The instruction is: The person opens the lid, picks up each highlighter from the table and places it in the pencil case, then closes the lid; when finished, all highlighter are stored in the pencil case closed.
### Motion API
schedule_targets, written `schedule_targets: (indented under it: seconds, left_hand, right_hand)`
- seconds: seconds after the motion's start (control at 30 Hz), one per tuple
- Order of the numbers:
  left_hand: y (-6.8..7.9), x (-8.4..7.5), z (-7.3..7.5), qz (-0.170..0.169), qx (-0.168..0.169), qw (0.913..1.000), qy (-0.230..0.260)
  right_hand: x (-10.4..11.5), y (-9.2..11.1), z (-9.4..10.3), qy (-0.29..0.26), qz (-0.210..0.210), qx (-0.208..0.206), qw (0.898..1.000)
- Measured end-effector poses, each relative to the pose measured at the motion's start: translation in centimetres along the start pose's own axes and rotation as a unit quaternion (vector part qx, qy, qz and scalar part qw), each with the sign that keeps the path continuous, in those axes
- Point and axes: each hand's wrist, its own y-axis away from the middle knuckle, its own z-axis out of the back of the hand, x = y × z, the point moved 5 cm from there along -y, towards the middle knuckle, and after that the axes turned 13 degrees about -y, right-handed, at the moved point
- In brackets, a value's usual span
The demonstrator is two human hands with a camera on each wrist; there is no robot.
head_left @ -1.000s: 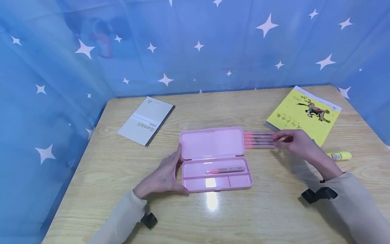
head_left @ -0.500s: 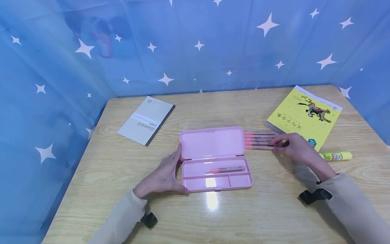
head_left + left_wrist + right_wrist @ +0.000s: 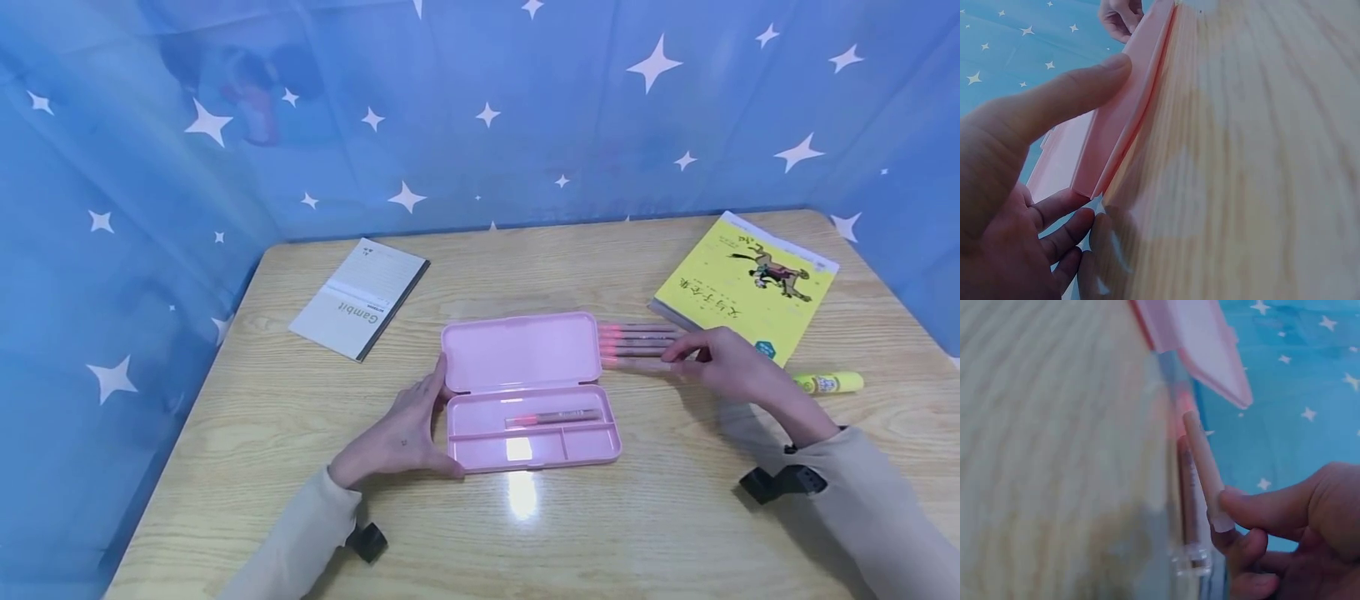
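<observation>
An open pink pencil case (image 3: 521,354) lies on the table, its lid folded back. One pen (image 3: 562,417) with a reddish end rests in its long rear compartment. My left hand (image 3: 405,425) holds the case at its left end, thumb along the front corner and fingers by the hinge side. Right of the lid several similar pens (image 3: 637,335) lie side by side. In the right wrist view my right hand (image 3: 1291,525) pinches the end of a pale pinkish pen (image 3: 1202,462) between thumb and fingers, tilted over another pen. Its lower fingers are partly hidden.
A yellow book (image 3: 750,287) lies at the back right, just behind the right hand. A yellow marker-like stick (image 3: 836,382) sits beside the right forearm. At the back left is a grey-white notebook (image 3: 360,298). A blue star-printed curtain (image 3: 450,108) hangs behind the table (image 3: 525,550).
My right hand shifts slightly left and toward the front of the row of pens, and now pinches the front one. The left hand and pencil case stay in place.
</observation>
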Motion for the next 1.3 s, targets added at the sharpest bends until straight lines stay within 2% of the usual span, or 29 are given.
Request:
schedule_targets:
  seconds: [0.3, 0.47, 0.67, 0.73, 0.83, 1.07, 1.3]
  left_hand:
    - [0.0, -0.1, 0.1, 0.003, 0.005, 1.0000, 0.005]
    - [0.1, -0.1, 0.0, 0.002, 0.003, 1.0000, 0.008]
    - [0.2, 0.0, -0.1, -0.001, -0.001, 1.0000, 0.004]
    - [0.1, 0.0, -0.1, -0.002, -0.002, 1.0000, 0.001]
    - [0.1, 0.1, -0.1, -0.002, -0.001, 1.0000, 0.002]
    - [0.1, 0.1, 0.0, -0.006, -0.002, 1.0000, 0.004]
    - [0.1, 0.0, 0.2, -0.015, -0.007, 0.9998, -0.007]
  right_hand:
    - [1.0, 0.4, 1.3, -0.016, 0.007, -0.046, 0.999]
    - [1.4, 0.8, 1.9, -0.023, -0.014, -0.074, 0.997]
    - [2.2, 1.1, 1.8, -0.041, -0.007, -0.110, 0.993]
    - [2.7, 1.1, 1.2, -0.050, 0.007, -0.115, 0.992]
    - [3.7, 0.9, -0.2, -0.068, 0.029, -0.098, 0.992]
    - [5.5, 0.4, -4.0, -0.071, 0.115, -0.065, 0.989]
    - [5.9, 0.1, -6.7, -0.096, 0.127, -0.031, 0.987]
